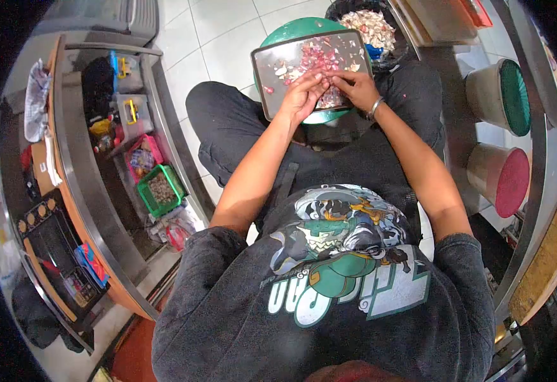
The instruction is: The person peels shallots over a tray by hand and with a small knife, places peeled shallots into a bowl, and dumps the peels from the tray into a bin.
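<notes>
A dark rectangular tray (272,95) rests on a round green basin or stool between my knees. On it lie reddish-pink small pieces (320,54) with pale flakes, looking like garlic cloves and skins. My left hand (305,90) is over the tray, its fingers bent in a pinch. From the right, my right hand (357,87), with a metal bracelet at the wrist, meets it fingertip to fingertip. Whatever sits between the fingertips is too small and covered to make out.
Beyond the tray's right corner stands a black-lined bin (409,54) heaped with pale peelings (367,28). Two lidded buckets, one green-topped (514,95) and one red-topped (511,183), are at the right. A left shelf holds a green basket (161,191) and a pink basket (143,159).
</notes>
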